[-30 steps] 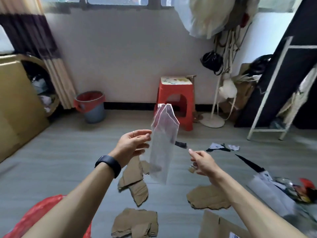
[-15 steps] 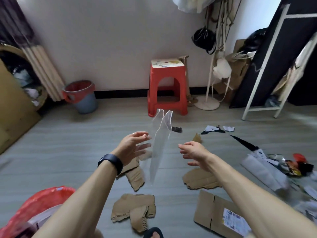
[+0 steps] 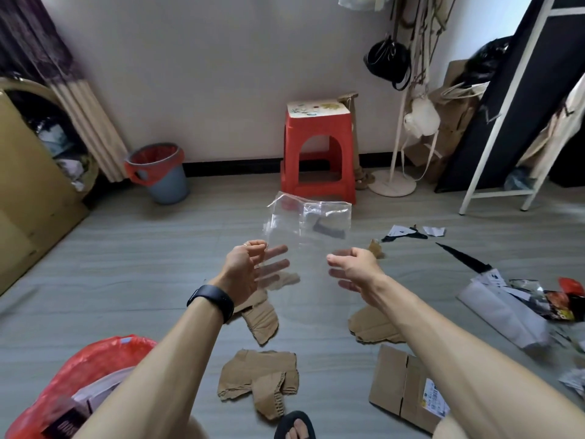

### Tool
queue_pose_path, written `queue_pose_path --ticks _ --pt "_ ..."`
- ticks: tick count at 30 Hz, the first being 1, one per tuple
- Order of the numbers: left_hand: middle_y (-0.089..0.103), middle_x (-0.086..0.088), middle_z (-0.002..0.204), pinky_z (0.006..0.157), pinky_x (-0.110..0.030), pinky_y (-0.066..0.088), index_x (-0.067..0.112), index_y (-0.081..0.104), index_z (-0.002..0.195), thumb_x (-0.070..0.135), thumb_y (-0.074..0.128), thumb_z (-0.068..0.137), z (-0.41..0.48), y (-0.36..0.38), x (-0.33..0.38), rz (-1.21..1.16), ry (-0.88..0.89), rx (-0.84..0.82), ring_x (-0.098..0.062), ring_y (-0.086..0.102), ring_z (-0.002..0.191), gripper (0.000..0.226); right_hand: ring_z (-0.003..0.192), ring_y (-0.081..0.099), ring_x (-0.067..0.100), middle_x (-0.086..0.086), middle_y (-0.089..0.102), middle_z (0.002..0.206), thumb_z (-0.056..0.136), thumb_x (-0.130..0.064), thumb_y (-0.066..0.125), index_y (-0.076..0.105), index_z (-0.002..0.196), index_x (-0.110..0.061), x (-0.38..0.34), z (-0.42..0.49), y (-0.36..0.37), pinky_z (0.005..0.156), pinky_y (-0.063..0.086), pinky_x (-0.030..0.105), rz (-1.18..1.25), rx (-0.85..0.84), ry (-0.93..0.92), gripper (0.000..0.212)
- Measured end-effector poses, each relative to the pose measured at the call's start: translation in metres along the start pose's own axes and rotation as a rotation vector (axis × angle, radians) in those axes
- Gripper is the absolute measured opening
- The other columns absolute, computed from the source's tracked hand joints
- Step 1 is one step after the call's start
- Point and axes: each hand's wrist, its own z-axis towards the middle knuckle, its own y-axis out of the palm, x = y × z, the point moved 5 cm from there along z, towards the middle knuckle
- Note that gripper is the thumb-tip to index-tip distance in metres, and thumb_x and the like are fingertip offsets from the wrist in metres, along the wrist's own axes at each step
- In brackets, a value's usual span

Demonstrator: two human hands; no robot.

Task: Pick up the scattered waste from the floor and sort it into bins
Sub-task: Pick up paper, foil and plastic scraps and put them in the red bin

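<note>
Clear plastic bag (image 3: 311, 221) now broadside (edge-on earlier)

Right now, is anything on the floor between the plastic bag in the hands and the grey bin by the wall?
No, nothing visible does: only floor shows between the plastic bag and the grey bin.
</note>
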Motion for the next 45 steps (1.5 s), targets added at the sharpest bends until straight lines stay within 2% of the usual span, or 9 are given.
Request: queue_pose_path --ticks 4,7,12,20,28,36,39,42,45 --pt "0.076 -0.002 0.107 0.093 -0.044 0.049 0.018 0.049 0.117 0.03 0.055 0.1 0.002 -0.015 0.0 0.237 0.108 0.115 -0.029 0.073 0.095 0.022 0.067 0.07 0.011 0.006 0.075 0.096 0.083 -0.025 0.081 0.066 0.101 -0.012 -0.013 -0.002 -0.015 0.053 0.047 0.019 -0.13 0.123 -0.178 0.026" --pt "0.075 -0.008 0.102 0.072 -0.033 0.053 0.019 0.047 0.11 0.02 0.07 0.092 0.004 -0.02 0.004 0.407 0.251 0.183 -0.024 0.073 0.081 0.029 0.07 0.073 0.012 0.005 0.073 0.094 0.077 -0.033 0.086 0.056 0.108 -0.015 -0.016 -0.005 -0.024 0.066 0.056 0.032 -0.172 0.143 -0.216 0.048" --pt "0.076 -0.005 0.101 0.077 -0.034 0.051 0.021 0.07 0.105 0.017 0.076 0.087 0.01 -0.007 0.003 0.49 0.245 0.067 -0.018 0.071 0.078 0.019 0.07 0.075 0.02 0.008 0.072 0.089 0.077 -0.024 0.086 0.048 0.093 -0.018 -0.022 -0.015 -0.041 0.081 0.06 0.05 -0.204 0.143 -0.32 0.042" --pt "0.076 0.002 0.104 0.087 -0.031 0.056 0.027 0.075 0.11 0.017 0.08 0.082 0.016 0.005 -0.002 0.536 0.247 -0.031 -0.009 0.073 0.092 0.03 0.07 0.069 0.008 0.002 0.076 0.086 0.084 -0.002 0.077 0.068 0.113 -0.019 -0.041 -0.043 -0.061 0.065 0.055 0.022 -0.219 -0.061 -0.383 0.035" --pt "0.076 -0.001 0.097 0.069 -0.013 0.053 0.017 0.075 0.112 0.019 0.078 0.084 0.008 0.012 0.006 0.641 0.391 -0.019 -0.002 0.07 0.081 0.028 0.088 0.074 0.01 -0.001 0.078 0.089 0.078 -0.017 0.086 0.075 0.104 -0.019 -0.04 -0.046 -0.084 0.084 0.057 0.023 -0.398 0.009 -0.417 0.028" --pt "0.066 0.002 0.11 0.09 -0.035 0.056 0.019 0.062 0.124 0.061 0.082 0.059 0.011 0.017 -0.013 0.941 0.313 -0.062 -0.015 0.066 0.099 0.079 0.078 0.072 0.016 0.005 0.078 0.084 0.08 -0.022 0.084 0.076 0.093 -0.012 -0.037 -0.053 -0.098 0.064 0.053 0.019 -0.181 0.128 -0.419 0.019" --pt "0.064 0.004 0.114 0.092 -0.032 0.053 0.022 0.064 0.109 0.054 0.085 0.065 0.011 0.021 -0.014 0.903 0.328 -0.038 -0.015 0.062 0.105 0.059 0.075 0.07 0.014 0.005 0.078 0.087 0.083 -0.022 0.081 0.074 0.097 -0.009 -0.036 -0.057 -0.096 0.064 0.053 0.021 -0.078 0.114 -0.363 0.021" --pt "0.076 0.001 0.096 0.075 -0.026 0.053 0.013 0.071 0.095 0.039 0.08 0.079 0.008 0.031 -0.012 0.725 0.336 -0.075 -0.018 0.071 0.092 0.032 0.077 0.068 0.005 -0.001 0.078 0.089 0.082 -0.027 0.082 0.075 0.092 -0.016 -0.034 -0.057 -0.098 0.069 0.051 0.023 -0.045 0.156 -0.329 0.016" --pt "0.078 -0.002 0.09 0.067 -0.023 0.049 0.008 0.067 0.1 0.03 0.073 0.088 0.004 0.038 -0.01 0.605 0.276 -0.091 -0.013 0.074 0.087 0.026 0.091 0.067 0.005 -0.004 0.075 0.098 0.08 -0.034 0.082 0.074 0.095 -0.022 -0.034 -0.055 -0.101 0.073 0.048 0.023 -0.062 0.185 -0.316 0.02"
